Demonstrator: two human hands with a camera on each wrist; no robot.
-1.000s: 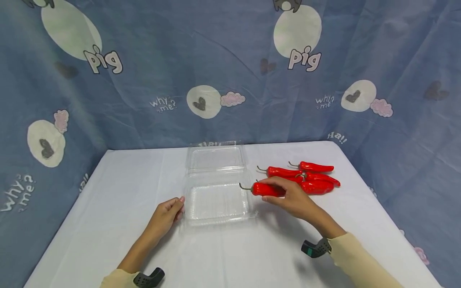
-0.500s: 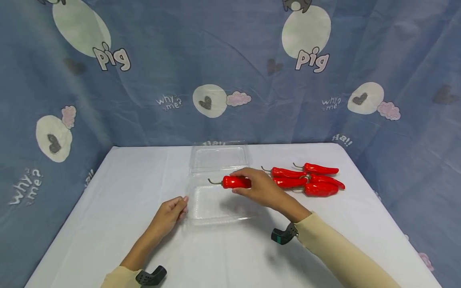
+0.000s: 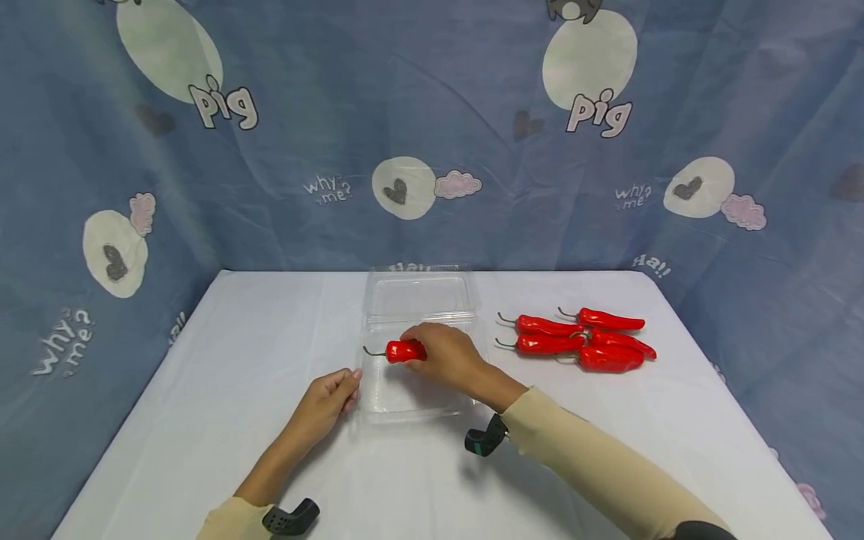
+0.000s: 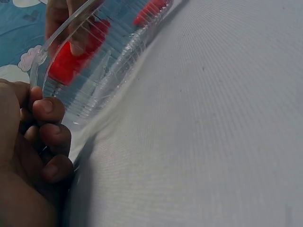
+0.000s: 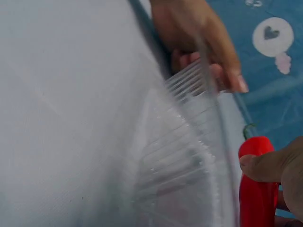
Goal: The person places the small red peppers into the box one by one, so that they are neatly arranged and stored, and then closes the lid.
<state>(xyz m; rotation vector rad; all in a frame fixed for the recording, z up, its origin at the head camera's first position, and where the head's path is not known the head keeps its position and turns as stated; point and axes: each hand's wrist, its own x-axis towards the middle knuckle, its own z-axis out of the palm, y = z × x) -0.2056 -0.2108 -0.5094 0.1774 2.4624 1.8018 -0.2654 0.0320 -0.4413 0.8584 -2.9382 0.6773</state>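
Observation:
A red chili pepper with a thin green stem is gripped by my right hand, over the base of a clear plastic clamshell box. In the right wrist view the thumb presses along the side of the pepper. The box lies unfolded, its lid toward the back. My left hand pinches the left rim of the base between thumb and curled fingers; the left wrist view shows that rim in its grasp. Whether the pepper touches the box floor, I cannot tell.
Several more red peppers lie in a loose group to the right of the box on the white tabletop. A blue printed cloth hangs behind and along both sides.
My right hand has carried the pepper leftward from beside the pepper group to over the box base. The left hand keeps its hold on the rim.

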